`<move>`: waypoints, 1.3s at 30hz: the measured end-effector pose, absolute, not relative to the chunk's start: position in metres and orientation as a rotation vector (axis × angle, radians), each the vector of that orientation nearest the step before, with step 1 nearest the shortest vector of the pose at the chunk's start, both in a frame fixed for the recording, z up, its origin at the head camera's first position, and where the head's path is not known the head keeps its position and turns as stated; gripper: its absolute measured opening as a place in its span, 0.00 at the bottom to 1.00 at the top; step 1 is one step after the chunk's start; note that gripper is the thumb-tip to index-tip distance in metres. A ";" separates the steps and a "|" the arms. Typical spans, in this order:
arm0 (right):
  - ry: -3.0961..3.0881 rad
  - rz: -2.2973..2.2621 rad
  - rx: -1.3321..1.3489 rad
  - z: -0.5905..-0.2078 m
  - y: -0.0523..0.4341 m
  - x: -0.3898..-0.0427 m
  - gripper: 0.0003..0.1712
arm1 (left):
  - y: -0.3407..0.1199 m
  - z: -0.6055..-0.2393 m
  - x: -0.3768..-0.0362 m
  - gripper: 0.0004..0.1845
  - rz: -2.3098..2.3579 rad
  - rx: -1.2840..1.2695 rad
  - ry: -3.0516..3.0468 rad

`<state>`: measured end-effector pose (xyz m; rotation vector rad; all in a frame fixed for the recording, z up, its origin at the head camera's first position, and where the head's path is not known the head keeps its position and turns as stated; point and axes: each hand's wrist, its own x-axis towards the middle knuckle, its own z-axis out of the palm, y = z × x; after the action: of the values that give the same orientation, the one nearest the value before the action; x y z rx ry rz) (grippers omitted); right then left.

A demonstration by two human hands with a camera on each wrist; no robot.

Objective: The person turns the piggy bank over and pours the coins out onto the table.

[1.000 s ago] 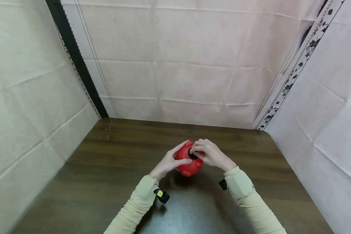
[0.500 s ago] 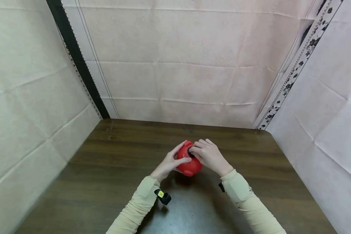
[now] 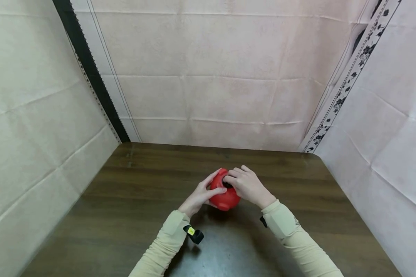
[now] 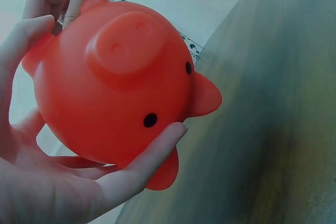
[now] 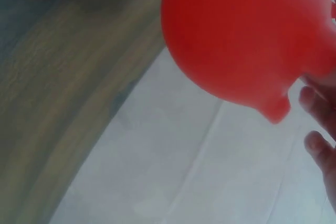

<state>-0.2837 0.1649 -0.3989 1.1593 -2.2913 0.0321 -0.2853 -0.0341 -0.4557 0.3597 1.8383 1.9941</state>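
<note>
Near field: I see two beige sleeves (image 3: 166, 246) entering from the near edge of the dark wooden table (image 3: 124, 215), each wrist carrying a small black device. Middle: the left hand (image 3: 198, 196) cradles a red piggy bank (image 3: 225, 196), thumb and fingers curled round its body; in the left wrist view the snout and black eyes face the camera and the fingers (image 4: 152, 153) support the underside. The right hand (image 3: 247, 185) has its fingertips pinched on a black plug (image 3: 226, 183) on the bank's upturned side. The bank is held above the table's middle, slightly right. Far field: creased pinkish sheeting (image 3: 211, 77) walls the far edge and both sides
</note>
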 end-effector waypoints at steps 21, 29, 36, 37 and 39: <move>-2.293 0.141 1.142 -0.399 0.171 -0.284 0.15 | -0.024 -0.470 -0.278 0.39 2.024 0.252 1.840; -2.305 0.154 1.076 -0.397 0.174 -0.285 0.11 | -0.025 -0.476 -0.276 0.39 2.037 0.239 1.824; -2.349 0.207 1.002 -0.391 0.174 -0.284 0.11 | -0.027 -0.471 -0.278 0.38 2.062 0.245 1.832; -2.352 0.205 0.996 -0.389 0.175 -0.284 0.11 | -0.027 -0.470 -0.278 0.38 2.068 0.240 1.833; -2.367 0.211 0.979 -0.388 0.177 -0.285 0.10 | -0.027 -0.470 -0.278 0.38 2.080 0.229 1.830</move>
<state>-0.2846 0.1766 -0.3877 0.9791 -2.3674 0.2110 -0.2784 -0.0271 -0.4701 0.2293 1.8304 2.0801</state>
